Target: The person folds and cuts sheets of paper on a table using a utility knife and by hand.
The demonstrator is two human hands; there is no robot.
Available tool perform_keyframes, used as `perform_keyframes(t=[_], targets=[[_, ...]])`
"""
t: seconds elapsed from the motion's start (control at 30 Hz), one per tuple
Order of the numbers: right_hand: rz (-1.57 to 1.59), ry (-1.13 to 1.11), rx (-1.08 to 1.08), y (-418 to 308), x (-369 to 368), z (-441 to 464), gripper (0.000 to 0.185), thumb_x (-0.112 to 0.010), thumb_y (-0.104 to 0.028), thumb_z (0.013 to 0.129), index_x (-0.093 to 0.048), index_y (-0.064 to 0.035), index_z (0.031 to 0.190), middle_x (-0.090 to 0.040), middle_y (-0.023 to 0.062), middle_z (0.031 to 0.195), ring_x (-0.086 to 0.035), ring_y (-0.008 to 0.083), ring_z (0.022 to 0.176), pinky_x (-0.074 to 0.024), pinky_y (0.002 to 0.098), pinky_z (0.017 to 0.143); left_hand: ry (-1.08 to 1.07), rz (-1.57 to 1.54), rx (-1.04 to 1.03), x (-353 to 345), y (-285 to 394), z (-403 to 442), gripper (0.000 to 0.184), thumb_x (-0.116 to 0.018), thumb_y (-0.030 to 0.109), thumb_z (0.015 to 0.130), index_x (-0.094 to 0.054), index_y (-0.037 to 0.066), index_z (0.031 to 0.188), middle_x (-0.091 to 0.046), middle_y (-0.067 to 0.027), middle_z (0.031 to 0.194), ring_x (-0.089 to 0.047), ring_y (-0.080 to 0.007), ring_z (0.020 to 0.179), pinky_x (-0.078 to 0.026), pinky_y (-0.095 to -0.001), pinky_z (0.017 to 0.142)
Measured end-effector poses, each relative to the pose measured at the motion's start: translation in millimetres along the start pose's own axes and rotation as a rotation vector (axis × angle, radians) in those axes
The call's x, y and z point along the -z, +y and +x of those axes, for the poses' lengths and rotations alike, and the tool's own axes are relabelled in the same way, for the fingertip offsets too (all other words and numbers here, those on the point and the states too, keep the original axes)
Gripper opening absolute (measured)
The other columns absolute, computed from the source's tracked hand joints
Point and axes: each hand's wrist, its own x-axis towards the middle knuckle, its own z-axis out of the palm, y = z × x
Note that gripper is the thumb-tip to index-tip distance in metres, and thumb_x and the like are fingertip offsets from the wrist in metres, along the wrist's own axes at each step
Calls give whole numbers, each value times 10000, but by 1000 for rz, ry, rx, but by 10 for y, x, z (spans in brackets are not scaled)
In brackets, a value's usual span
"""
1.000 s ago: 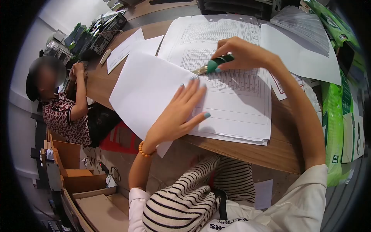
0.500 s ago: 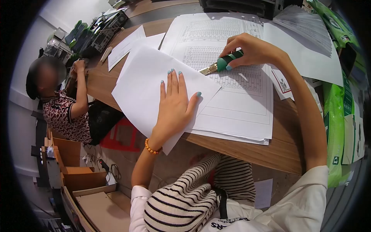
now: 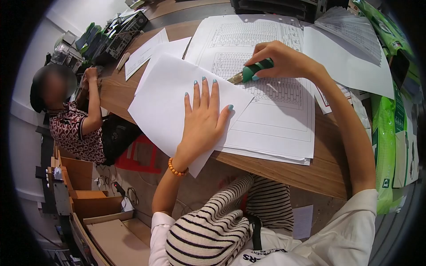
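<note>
A folded sheet of white paper [image 3: 162, 95] lies slantwise over a stack of printed sheets [image 3: 270, 124] on the wooden table. My left hand [image 3: 202, 122] rests flat on the folded paper, fingers stretched out and thumb apart. In my right hand [image 3: 277, 62] is a utility knife [image 3: 257, 70] with a green-wrapped handle. Its metal end points down-left and meets the slanting upper edge of the folded paper; the tip is hidden there, possibly tucked into the fold. Tables of small print show on the sheet beneath.
Another person [image 3: 73, 119] sits at the table's left end, near computer parts [image 3: 120, 42]. Loose printed sheets [image 3: 144, 55] lie at the upper left. Fanned papers [image 3: 348, 33] and green packages [image 3: 384, 146] line the right side. Below left stands an open cardboard box [image 3: 117, 230].
My right hand has shifted slightly left with the knife, whose metal end shows less beyond the paper's edge. My left hand stays flat, almost unmoved.
</note>
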Motion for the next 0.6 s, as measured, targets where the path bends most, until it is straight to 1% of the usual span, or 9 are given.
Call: perform_keyframes(t=[0.2, 0.3, 0.37, 0.5, 0.57, 0.6], targets=[[8, -9, -2, 11, 0, -7, 259, -705, -105, 707, -674, -65, 961, -625, 127, 913, -598, 219, 790, -500, 283, 738, 5, -10, 5, 5, 4, -6, 575, -349, 302, 908, -198, -12, 1366, -185, -246, 1407, -127, -376, 1322, -75, -480, 1057], [-50, -13, -10, 100, 42, -38, 259, -695, -107, 717, -670, -67, 972, -623, 125, 918, -599, 220, 790, -498, 279, 733, 17, -12, -3, 5, -4, -6, 574, -356, 303, 907, -205, -9, 1364, -193, -243, 1405, -134, -377, 1320, -84, -482, 1055], [-36, 16, -29, 149, 39, -60, 298, -695, -69, 698, -667, -113, 992, -612, 72, 904, -589, 204, 810, -502, 297, 737, 22, -11, -6, 4, 1, -7, 573, -358, 303, 907, -208, -8, 1363, -196, -242, 1405, -138, -377, 1320, -87, -483, 1055], [-7, 14, 2, 101, -17, -30, 315, -694, -77, 704, -656, -107, 1015, -600, 77, 916, -583, 200, 820, -496, 294, 747, 17, -15, -2, 6, 3, -3, 566, -356, 304, 908, -217, -4, 1362, -199, -240, 1405, -138, -375, 1320, -89, -484, 1054], [-20, 108, 22, 31, -152, 17, 257, -687, -122, 724, -667, -83, 977, -602, 110, 894, -582, 229, 814, -482, 320, 745, 13, -14, 0, 9, 11, -4, 564, -356, 303, 908, -218, -3, 1362, -198, -239, 1405, -138, -376, 1320, -89, -484, 1054], [-19, 110, 21, -7, -216, 34, 257, -687, -122, 724, -667, -83, 977, -602, 110, 894, -582, 229, 814, -482, 320, 745, 14, -10, -3, 12, 9, -3, 563, -357, 301, 908, -219, -2, 1362, -198, -239, 1405, -138, -377, 1319, -89, -484, 1054]])
